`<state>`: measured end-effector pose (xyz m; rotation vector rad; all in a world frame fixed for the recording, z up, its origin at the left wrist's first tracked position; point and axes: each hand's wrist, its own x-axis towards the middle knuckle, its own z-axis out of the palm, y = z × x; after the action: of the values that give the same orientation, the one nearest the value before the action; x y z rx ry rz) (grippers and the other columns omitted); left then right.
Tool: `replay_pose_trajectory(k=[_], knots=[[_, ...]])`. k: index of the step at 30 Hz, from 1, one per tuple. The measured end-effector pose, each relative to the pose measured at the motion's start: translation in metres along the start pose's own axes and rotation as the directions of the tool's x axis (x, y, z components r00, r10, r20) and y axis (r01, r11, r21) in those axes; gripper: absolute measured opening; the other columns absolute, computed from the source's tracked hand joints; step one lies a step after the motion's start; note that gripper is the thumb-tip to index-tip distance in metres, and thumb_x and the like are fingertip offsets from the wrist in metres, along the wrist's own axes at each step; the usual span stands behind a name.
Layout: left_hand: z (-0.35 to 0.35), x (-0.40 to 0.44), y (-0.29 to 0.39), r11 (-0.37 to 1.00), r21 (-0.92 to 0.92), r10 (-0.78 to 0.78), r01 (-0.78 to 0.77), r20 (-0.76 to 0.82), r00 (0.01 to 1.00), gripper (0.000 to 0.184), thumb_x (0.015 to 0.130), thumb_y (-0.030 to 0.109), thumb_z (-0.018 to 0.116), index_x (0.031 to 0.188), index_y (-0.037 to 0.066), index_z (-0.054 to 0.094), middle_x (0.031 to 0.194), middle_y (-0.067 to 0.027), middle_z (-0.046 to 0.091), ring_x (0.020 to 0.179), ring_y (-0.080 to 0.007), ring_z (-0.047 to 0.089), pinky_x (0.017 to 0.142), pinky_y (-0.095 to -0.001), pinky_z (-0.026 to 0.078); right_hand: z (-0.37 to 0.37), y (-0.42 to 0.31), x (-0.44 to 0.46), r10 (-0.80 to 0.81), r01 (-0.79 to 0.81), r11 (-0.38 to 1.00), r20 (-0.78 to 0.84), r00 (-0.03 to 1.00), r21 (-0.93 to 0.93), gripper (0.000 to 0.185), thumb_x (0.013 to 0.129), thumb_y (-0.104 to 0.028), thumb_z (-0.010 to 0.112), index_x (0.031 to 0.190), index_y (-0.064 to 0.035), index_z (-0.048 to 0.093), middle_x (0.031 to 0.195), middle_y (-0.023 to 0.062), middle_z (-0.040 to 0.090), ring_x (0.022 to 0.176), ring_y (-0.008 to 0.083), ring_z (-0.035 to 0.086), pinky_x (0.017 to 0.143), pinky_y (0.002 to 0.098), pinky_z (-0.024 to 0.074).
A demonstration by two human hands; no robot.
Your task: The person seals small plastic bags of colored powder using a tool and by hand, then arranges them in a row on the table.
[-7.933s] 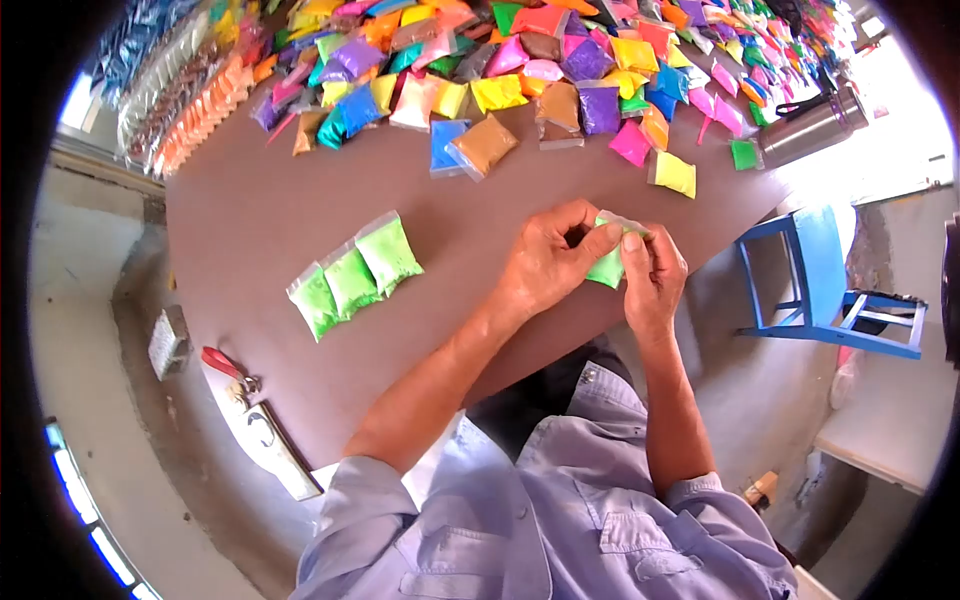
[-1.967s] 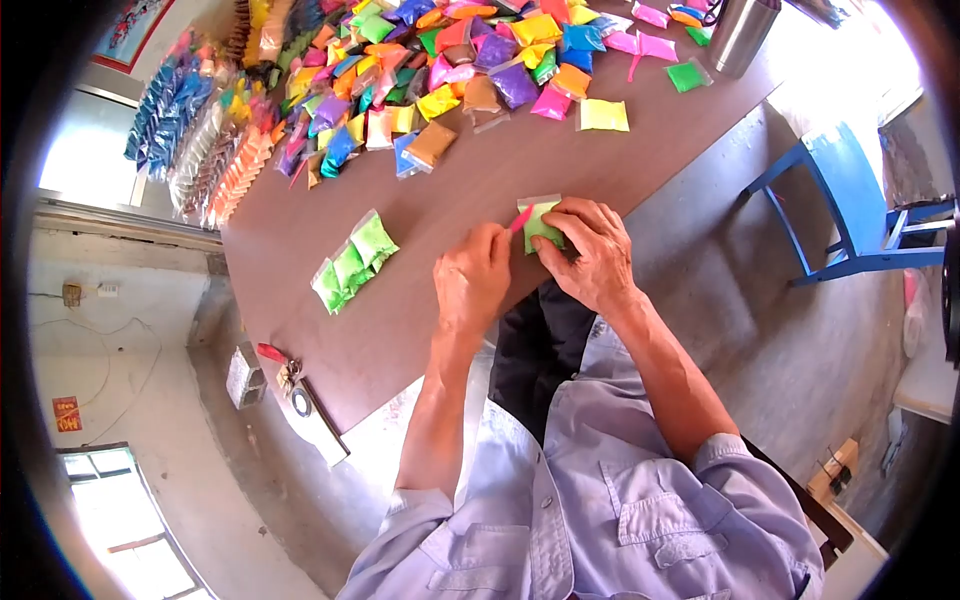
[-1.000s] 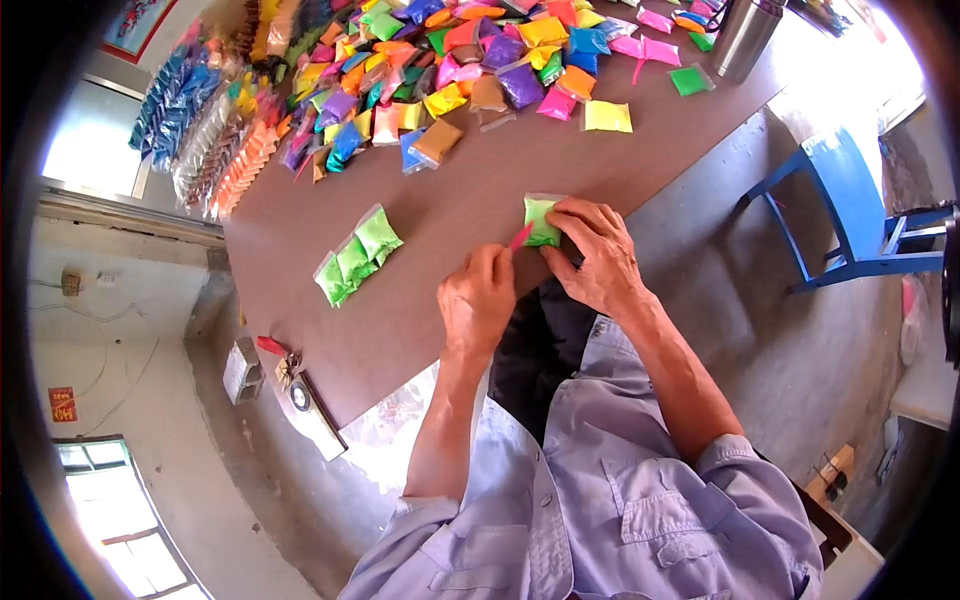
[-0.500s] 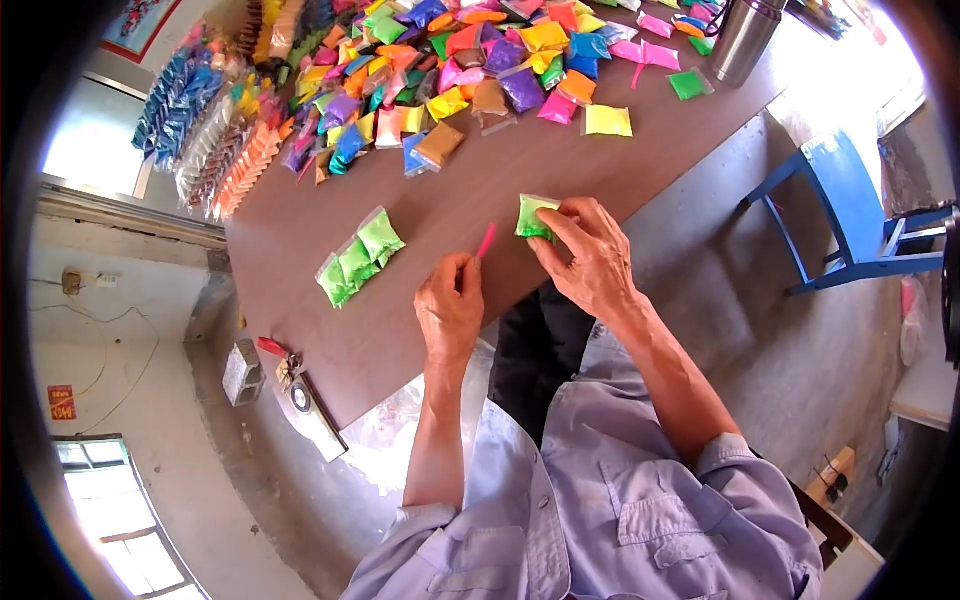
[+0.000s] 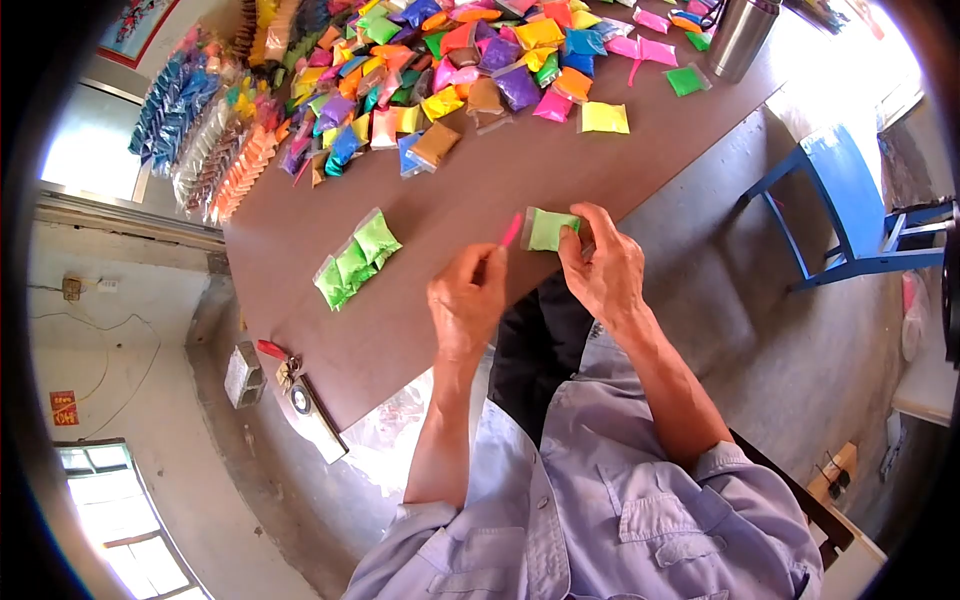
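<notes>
Centre of frame: left hand (image 5: pixel 466 300) closed around slim pink stick (image 5: pixel 513 229), its tip pointing up. Just right of it, right hand (image 5: pixel 610 268) pinching single green packet (image 5: pixel 546 229) between thumb and fingers at packet's right end. Stick close beside packet's left edge; contact unclear. Left of centre: green trio (image 5: pixel 357 259), packets overlapping on brown table (image 5: pixel 440 205). Top centre: multicoloured heap (image 5: pixel 480 60) of packets. Upper right: steel flask (image 5: pixel 742 45), green packet near its base.
</notes>
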<state>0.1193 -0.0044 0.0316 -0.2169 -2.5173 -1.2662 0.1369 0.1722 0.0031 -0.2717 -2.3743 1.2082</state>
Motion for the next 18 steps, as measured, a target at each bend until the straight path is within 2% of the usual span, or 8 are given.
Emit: replay_pose_trajectory(k=[2, 7, 10, 12, 13, 15, 16, 18], knots=[[0.009, -0.004, 0.009, 0.999, -0.034, 0.038, -0.035, 0.077, 0.996, 0.011, 0.091, 0.013, 0.076, 0.091, 0.002, 0.072, 0.078, -0.0155, 0.071, 0.067, -0.0293, 0.07, 0.063, -0.0379, 0.054, -0.003, -0.003, -0.003, 0.065, -0.065, 0.998, 0.015, 0.998, -0.006, 0.024, 0.092, -0.018, 0.07, 0.112, -0.0079, 0.063, 0.073, 0.0139, 0.07, 0.067, 0.0353, 0.071, 0.064, 0.0442, 0.0543], [0.026, -0.002, 0.002, 0.996, 0.017, 0.084, -0.087, 0.125, 0.989, 0.012, 0.09, 0.013, 0.077, 0.086, 0.003, 0.07, 0.076, -0.0158, 0.069, 0.067, -0.0349, 0.068, 0.063, -0.041, 0.054, -0.004, -0.001, -0.012, 0.115, -0.115, 0.992, 0.013, 0.993, 0.042, 0.021, 0.091, -0.017, 0.071, 0.106, -0.0066, 0.06, 0.068, 0.013, 0.068, 0.061, 0.0348, 0.068, 0.059, 0.0446, 0.0526], [0.022, 0.01, -0.011, 0.982, 0.145, 0.1, -0.118, 0.13, 0.986, 0.012, 0.089, 0.013, 0.077, 0.085, 0.004, 0.069, 0.075, -0.0149, 0.069, 0.068, -0.0352, 0.069, 0.063, -0.0417, 0.053, -0.002, 0.004, -0.017, 0.134, -0.134, 0.988, 0.014, 0.991, 0.077, 0.02, 0.091, -0.015, 0.072, 0.104, -0.0061, 0.06, 0.065, 0.0121, 0.065, 0.057, 0.0335, 0.066, 0.056, 0.0427, 0.0513], [0.018, 0.019, -0.012, 0.966, 0.213, 0.118, -0.147, 0.143, 0.983, 0.013, 0.091, 0.01, 0.077, 0.087, 0.0, 0.07, 0.075, -0.0151, 0.071, 0.064, -0.0259, 0.07, 0.062, -0.0358, 0.054, -0.001, 0.005, -0.018, 0.138, -0.137, 0.984, 0.007, 0.99, 0.11, 0.021, 0.09, -0.013, 0.073, 0.104, -0.0059, 0.059, 0.063, 0.0116, 0.063, 0.055, 0.0325, 0.065, 0.055, 0.0414, 0.0506], [0.017, 0.019, -0.008, 0.965, 0.215, 0.119, -0.148, 0.144, 0.982, 0.013, 0.091, 0.01, 0.077, 0.087, 0.0, 0.07, 0.075, -0.0151, 0.071, 0.064, -0.0259, 0.07, 0.062, -0.0358, 0.054, 0.0, 0.005, -0.019, 0.135, -0.133, 0.982, -0.007, 0.991, 0.137, 0.021, 0.09, -0.012, 0.073, 0.104, -0.0051, 0.059, 0.063, 0.0121, 0.063, 0.054, 0.0314, 0.064, 0.054, 0.0404, 0.0501], [0.017, 0.018, 0.003, 0.984, 0.071, 0.159, -0.166, 0.1, 0.982, 0.013, 0.09, 0.01, 0.077, 0.087, 0.0, 0.069, 0.074, -0.015, 0.069, 0.063, -0.0273, 0.069, 0.06, -0.0372, 0.053, 0.0, 0.005, -0.021, 0.141, -0.135, 0.977, -0.024, 0.99, 0.165, 0.022, 0.09, -0.011, 0.073, 0.105, -0.0043, 0.059, 0.063, 0.0125, 0.063, 0.053, 0.0304, 0.064, 0.053, 0.0394, 0.0496], [0.019, 0.015, 0.01, 0.984, 0.072, 0.158, -0.166, 0.104, 0.982, 0.013, 0.09, 0.01, 0.077, 0.087, 0.0, 0.069, 0.074, -0.015, 0.069, 0.063, -0.0273, 0.069, 0.06, -0.0372, 0.053, -0.001, 0.003, -0.021, 0.146, -0.141, 0.974, -0.015, 0.989, 0.179, 0.022, 0.09, -0.01, 0.073, 0.106, -0.0034, 0.059, 0.064, 0.0133, 0.064, 0.053, 0.0295, 0.064, 0.053, 0.039, 0.0495], [0.025, 0.009, 0.023, 0.989, 0.022, 0.139, -0.147, 0.197, 0.97, 0.013, 0.09, 0.013, 0.074, 0.083, 0.005, 0.067, 0.076, -0.0149, 0.069, 0.068, -0.0366, 0.068, 0.062, -0.044, 0.053, -0.001, 0.003, -0.021, 0.149, -0.146, 0.97, -0.004, 0.989, 0.192, 0.023, 0.091, -0.01, 0.073, 0.107, -0.0025, 0.059, 0.064, 0.0141, 0.064, 0.053, 0.0287, 0.065, 0.053, 0.0385, 0.0495]])
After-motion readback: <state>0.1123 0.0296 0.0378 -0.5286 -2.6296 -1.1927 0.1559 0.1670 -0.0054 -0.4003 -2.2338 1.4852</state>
